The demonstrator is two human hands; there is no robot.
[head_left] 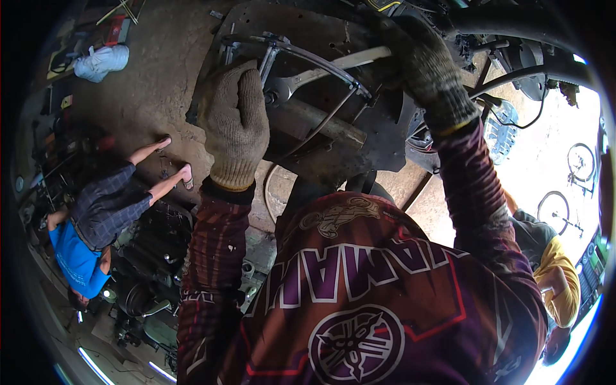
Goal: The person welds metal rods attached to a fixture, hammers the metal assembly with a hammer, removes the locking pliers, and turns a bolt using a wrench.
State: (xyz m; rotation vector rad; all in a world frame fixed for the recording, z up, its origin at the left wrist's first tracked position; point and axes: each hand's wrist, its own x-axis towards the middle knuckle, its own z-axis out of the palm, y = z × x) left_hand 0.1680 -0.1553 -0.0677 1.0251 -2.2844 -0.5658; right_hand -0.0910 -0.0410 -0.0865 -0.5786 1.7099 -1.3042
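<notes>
A long pale metal wrench (337,63) lies across a curved metal frame (314,54), its ring end around a round bolt or nut (277,92). At the wrench's other end is my right hand (423,70) in a worn knitted glove, closed about it; its fingertips are in shadow. My left hand (236,122), gloved too, is curled beside the ring end at the frame's left side. What its fingers grip is hidden. Beneath the frame, a dark, stained metal plate (314,154) bears a short pipe-like bar (327,125).
Black tubes (513,29) and machine parts crowd the upper right. To the left are a person in a blue shirt (77,256), dark machinery (144,282) and a white sack (101,63). A person in yellow (558,276) and bicycles (555,212) are at the right.
</notes>
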